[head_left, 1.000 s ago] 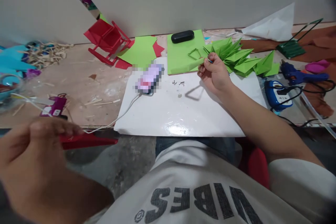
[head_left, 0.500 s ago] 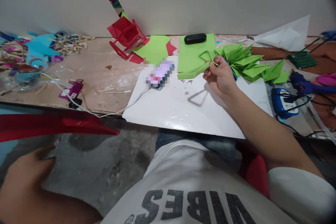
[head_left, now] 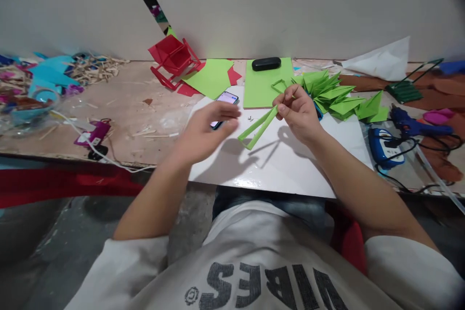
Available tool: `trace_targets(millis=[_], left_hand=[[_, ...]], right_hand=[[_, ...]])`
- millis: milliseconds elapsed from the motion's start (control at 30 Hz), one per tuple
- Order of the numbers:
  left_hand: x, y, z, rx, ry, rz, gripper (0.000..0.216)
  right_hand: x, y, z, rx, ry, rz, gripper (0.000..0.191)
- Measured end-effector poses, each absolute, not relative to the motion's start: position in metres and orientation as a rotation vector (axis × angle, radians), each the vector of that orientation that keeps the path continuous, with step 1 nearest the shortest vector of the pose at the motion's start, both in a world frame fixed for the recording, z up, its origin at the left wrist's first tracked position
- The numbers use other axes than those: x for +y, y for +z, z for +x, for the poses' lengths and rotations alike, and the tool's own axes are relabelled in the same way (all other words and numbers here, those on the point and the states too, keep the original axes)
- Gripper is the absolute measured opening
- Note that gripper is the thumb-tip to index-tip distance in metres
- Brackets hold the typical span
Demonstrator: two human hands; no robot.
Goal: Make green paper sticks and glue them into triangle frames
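Observation:
My right hand (head_left: 300, 112) pinches a folded green paper strip (head_left: 263, 130) between thumb and fingers. The strip hangs down to the left in two narrow arms joined at the lower end. Beyond the fingers, a small loop of green paper (head_left: 279, 85) shows; whether it joins the strip, I cannot tell. My left hand (head_left: 207, 131) hovers empty left of the strip, fingers stretched out and apart from the paper. It partly covers a phone (head_left: 230, 97) on the white board (head_left: 232, 174). Right behind my right hand lies a cluster of pointed folded green paper pieces (head_left: 330, 91).
Green sheets (head_left: 254, 89) lie at the back, one under a black case (head_left: 266, 64). A small red paper rocking chair (head_left: 174, 58) stands back left. To the right are a blue glue gun (head_left: 417, 122) and a blue power socket (head_left: 387, 147) with cables. Wooden sticks (head_left: 98, 69) lie far left.
My left hand has risen from low at the left to over the board beside the strip. The strip in my right hand now tilts downward and shows two arms. The view has shifted slightly.

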State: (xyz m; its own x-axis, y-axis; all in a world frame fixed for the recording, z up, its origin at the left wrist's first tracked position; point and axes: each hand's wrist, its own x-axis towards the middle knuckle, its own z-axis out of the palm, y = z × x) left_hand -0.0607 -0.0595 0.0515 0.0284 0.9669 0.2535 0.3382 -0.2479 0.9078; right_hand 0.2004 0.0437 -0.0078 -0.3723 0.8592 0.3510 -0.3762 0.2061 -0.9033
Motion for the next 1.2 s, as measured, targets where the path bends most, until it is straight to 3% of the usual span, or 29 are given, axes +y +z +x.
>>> trace_targets(millis=[200, 333, 500, 633, 800, 1200], left_hand=[[0.009, 0.045, 0.008, 1.126, 0.673, 1.566, 0.046], [0.023, 0.024, 0.006, 0.905, 0.728, 1.263, 0.056], [0.019, 0.002, 0.007, 0.735, 0.790, 0.816, 0.044], [0.017, -0.004, 0.014, 0.654, 0.787, 0.643, 0.041], [0.016, -0.004, 0.018, 0.767, 0.892, 0.797, 0.045], [0.015, -0.007, 0.009, 0.821, 1.069, 1.362, 0.057]], right_hand=[[0.052, -0.011, 0.202, -1.301, 1.341, -0.654, 0.058], [0.065, -0.019, 0.207, -1.180, 1.259, -0.827, 0.049], [0.064, -0.024, 0.207, -1.170, 1.232, -0.925, 0.037], [0.053, -0.020, 0.203, -1.298, 1.277, -0.847, 0.044], [0.045, -0.016, 0.199, -1.343, 1.285, -0.768, 0.057], [0.041, -0.022, 0.202, -1.535, 0.988, -0.762, 0.047]])
